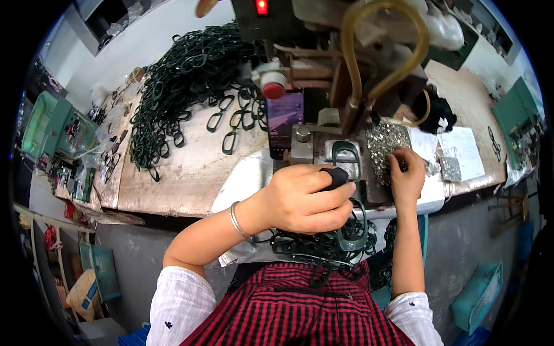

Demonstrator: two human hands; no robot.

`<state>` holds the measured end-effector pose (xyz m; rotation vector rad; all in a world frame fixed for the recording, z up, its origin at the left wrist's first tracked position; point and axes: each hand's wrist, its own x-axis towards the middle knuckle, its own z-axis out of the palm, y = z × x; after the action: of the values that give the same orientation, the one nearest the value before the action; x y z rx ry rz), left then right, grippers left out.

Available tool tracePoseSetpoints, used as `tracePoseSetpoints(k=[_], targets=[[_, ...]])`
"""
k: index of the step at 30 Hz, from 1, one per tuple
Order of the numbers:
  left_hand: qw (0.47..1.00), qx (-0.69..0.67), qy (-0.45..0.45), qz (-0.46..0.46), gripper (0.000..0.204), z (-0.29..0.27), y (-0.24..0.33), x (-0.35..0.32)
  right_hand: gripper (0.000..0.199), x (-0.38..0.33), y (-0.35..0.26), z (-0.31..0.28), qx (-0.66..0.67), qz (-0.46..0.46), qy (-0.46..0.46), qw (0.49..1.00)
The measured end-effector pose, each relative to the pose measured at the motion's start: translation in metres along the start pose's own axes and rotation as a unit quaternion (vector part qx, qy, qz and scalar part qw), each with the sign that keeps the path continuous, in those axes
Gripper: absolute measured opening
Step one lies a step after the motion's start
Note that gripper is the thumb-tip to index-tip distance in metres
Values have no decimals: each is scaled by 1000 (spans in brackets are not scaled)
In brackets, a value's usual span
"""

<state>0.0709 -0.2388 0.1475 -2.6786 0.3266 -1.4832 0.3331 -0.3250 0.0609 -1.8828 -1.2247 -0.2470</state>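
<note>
My left hand is closed around a dark green eyeglass frame, with a black cover on one fingertip. One rim of the frame lies at the machine's small metal block, and the other hangs toward my lap. My right hand reaches to a heap of small shiny metal parts at the right of the machine. Its thumb and fingers are bent together at the heap's edge; whatever is between them is too small to make out. More dark green frames lie in my lap, below my left hand.
A large pile of dark green eyeglass frames covers the bench at the left. Beside the machine stands a purple-screened phone. Papers and a small bag of metal parts lie at the right. A teal bin stands on the floor.
</note>
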Motion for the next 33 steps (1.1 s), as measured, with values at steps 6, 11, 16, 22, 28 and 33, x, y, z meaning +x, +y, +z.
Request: tracePoseSetpoints(k=[6, 11, 16, 22, 28, 33], targets=[[1000, -8, -3, -13, 15, -3, 2, -4, 11, 2, -5, 3, 2, -2, 43, 999], [981, -57, 20, -182, 20, -7, 42, -24, 14, -6, -4, 8, 145, 109, 2, 983], [891, 210, 170, -364, 18, -57, 7, -71, 14, -9, -17, -6, 252, 157, -19, 955], [866, 296, -224, -335, 19, -69, -91, -158, 18, 4, -40, -7, 226, 145, -36, 963], [872, 246, -215, -364, 17, -64, -112, -208, 14, -25, -12, -24, 231, 196, 27, 953], [875, 221, 28, -429, 11, -51, -95, -176, 11, -13, -61, -43, 252, 122, -26, 960]])
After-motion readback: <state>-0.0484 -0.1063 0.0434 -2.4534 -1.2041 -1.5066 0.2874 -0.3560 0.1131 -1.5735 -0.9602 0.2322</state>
